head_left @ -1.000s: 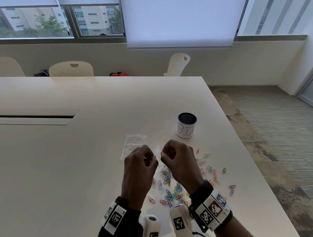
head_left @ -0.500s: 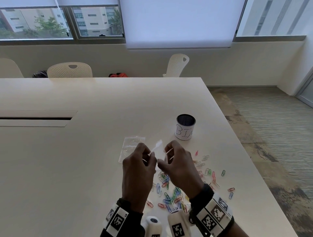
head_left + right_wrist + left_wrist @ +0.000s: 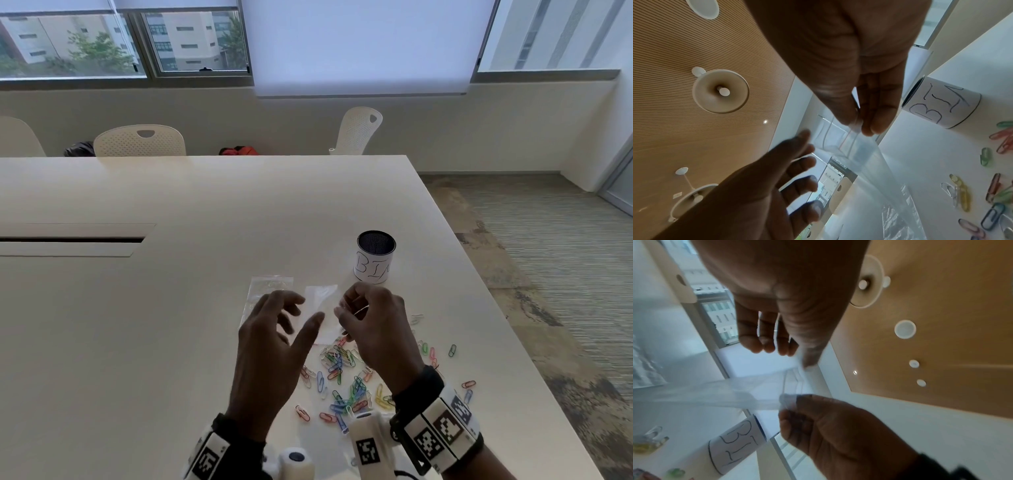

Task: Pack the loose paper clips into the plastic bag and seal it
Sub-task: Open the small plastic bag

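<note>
A small clear plastic bag (image 3: 320, 306) hangs in the air above the table, and my right hand (image 3: 344, 310) pinches its top edge between thumb and fingers. The right wrist view shows that pinch on the bag (image 3: 869, 162) closely. My left hand (image 3: 298, 315) hovers just left of the bag with its fingers spread and relaxed. In the left wrist view its thumb (image 3: 809, 356) lies close to the bag's lip (image 3: 735, 394); I cannot tell if they touch. Several coloured paper clips (image 3: 342, 377) lie loose on the table under and right of my hands.
A second clear bag (image 3: 270, 291) lies flat on the table beyond my left hand. A black mesh cup labelled BIN (image 3: 376, 257) stands behind my right hand. The table's right edge (image 3: 496, 308) runs close to the clips. Chairs (image 3: 140, 142) stand at the far side.
Both hands pinched the bag's top before. My left hand has let go and spread its fingers, while my right hand keeps its hold and the bag has turned flatter towards me.
</note>
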### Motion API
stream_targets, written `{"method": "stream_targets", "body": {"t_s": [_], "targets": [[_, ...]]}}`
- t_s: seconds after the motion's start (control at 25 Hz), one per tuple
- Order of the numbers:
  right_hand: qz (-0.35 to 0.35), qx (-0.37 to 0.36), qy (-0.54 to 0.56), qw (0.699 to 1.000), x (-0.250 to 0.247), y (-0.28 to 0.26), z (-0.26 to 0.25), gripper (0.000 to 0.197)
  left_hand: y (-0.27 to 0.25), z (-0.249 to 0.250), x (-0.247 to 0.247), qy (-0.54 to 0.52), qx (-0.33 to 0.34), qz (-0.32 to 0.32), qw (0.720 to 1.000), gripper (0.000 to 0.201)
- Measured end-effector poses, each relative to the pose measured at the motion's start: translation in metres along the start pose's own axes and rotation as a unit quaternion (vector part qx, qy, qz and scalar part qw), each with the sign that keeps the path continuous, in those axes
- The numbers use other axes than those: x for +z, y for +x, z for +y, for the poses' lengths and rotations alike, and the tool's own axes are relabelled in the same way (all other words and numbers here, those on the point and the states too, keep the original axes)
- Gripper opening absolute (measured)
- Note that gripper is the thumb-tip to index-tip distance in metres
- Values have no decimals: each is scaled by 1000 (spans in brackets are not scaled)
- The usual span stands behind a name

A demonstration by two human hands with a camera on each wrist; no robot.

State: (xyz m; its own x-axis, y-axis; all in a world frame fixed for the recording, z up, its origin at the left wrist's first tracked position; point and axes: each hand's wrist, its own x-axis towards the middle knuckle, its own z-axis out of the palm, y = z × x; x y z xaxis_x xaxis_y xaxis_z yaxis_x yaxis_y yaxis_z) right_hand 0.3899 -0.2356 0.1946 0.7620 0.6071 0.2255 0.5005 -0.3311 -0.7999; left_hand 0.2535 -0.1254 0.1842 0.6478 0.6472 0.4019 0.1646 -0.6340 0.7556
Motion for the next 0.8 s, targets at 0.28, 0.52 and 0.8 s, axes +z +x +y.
{"method": "stream_targets", "body": {"t_s": [0.28,0.52,0.8], "targets": [[-75,19,50,996,-7,-5,-13,9,5,-28,-16,82,80,-210,971,131],[-135,41,89,986,-8,-7,-19,6,10,-43,-17,80,94,-213,969,96],[-109,40,-12,993,-24,21,18,7,1,-68,-23,82,71,-190,976,85]]}}
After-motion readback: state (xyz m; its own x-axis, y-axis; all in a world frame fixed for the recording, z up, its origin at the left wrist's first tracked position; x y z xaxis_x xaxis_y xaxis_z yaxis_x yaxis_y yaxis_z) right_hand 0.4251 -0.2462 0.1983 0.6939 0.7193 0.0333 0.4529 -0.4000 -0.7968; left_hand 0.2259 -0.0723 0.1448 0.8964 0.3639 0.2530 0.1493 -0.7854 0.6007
